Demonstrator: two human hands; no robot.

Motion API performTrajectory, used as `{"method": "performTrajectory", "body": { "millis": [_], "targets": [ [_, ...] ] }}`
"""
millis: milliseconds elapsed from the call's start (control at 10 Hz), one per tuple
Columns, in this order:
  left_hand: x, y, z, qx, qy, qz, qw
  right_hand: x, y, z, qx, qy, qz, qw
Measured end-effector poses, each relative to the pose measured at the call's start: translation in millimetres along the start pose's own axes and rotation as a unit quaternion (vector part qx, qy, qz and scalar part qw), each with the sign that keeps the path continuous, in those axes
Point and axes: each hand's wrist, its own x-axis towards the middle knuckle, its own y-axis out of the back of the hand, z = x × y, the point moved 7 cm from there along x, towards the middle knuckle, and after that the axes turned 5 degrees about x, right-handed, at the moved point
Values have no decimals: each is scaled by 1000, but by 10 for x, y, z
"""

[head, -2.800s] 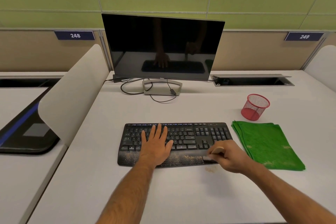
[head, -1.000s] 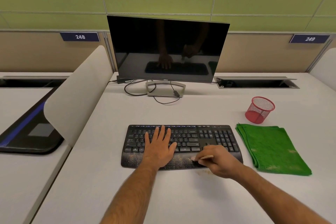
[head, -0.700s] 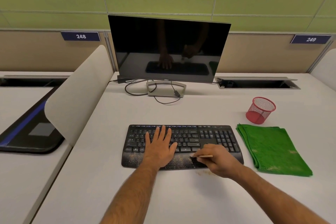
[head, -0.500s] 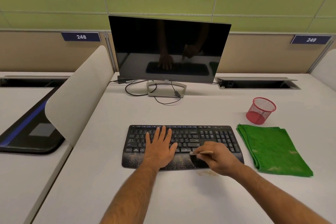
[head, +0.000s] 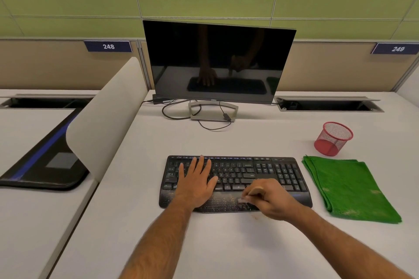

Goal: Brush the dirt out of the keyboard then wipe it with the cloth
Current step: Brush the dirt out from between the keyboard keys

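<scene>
Pressing flat on the keys, the left hand (head: pixel 196 184) lies with straight, spread fingers on the left half of the black keyboard (head: pixel 235 182), its palm over the wrist rest. The right hand (head: pixel 268 201) curls its fingers around a small wooden-handled brush (head: pixel 250 193), pinching it low; the pale bristle end seems to touch the wrist rest near its middle, though motion blur makes the contact hard to judge. Tan specks of dirt (head: pixel 223 203) dot the wrist rest, and a little patch of the same lies on the bench (head: pixel 226 244) just in front of the keyboard under the right hand. Just right of the keyboard, a folded green cloth (head: pixel 349 188) lies flat with a few tan marks on it. Behind the cloth stands a red mesh pen cup (head: pixel 333 138). Farther back, a dark monitor (head: pixel 218 61) stands on its stand with cables looped at its foot.
</scene>
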Motion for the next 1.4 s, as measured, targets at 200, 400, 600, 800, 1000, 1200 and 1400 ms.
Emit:
{"method": "performTrajectory", "body": {
  "millis": [200,400,600,800,1000,1200,1400],
  "targets": [
    [-21,-22,-112,8,9,-1,1000,-1,-58,2,-7,-5,18,1000],
    [-25,-22,-113,9,5,-1,1000,38,-90,-77,-8,6,30,1000],
    [-39,-19,-116,7,1,-4,1000,54,-177,-133,-7,17,13,1000],
    [-44,-25,-113,0,-3,-6,1000,77,-213,-133,-3,4,41,999],
    [-39,-35,-136,3,-7,-9,1000,56,-193,-214,12,18,45,999],
    [-29,-35,-127,3,-11,-9,1000,-20,-236,-153,-3,9,23,1000],
    [-36,-29,-131,4,-14,-9,1000,-93,-140,-88,0,-6,42,999]
  ]
}}
